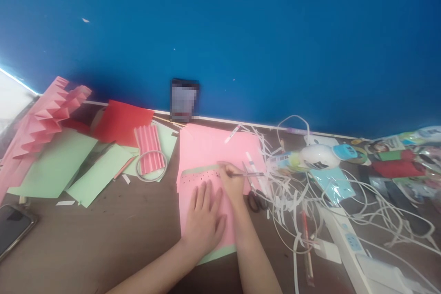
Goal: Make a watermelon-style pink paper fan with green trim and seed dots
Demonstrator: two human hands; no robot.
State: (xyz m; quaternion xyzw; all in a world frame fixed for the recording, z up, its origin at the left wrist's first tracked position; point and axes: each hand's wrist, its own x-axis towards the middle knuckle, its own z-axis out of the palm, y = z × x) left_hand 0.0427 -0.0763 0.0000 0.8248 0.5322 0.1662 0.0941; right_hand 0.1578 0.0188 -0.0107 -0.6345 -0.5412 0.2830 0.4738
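Brown tabletop (138, 234) bears dotted pink paper (186, 196); right hand (231, 183) pinches slender pen (253, 174).

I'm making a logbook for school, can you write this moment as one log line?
left hand: flat on pink paper | right hand: holding pen | on paper: small dark marks | near right forearm: scissors

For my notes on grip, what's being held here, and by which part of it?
The right hand holds a thin pen-like tool near the end by the dark marks. The left hand rests on pink paper, gripping nothing.
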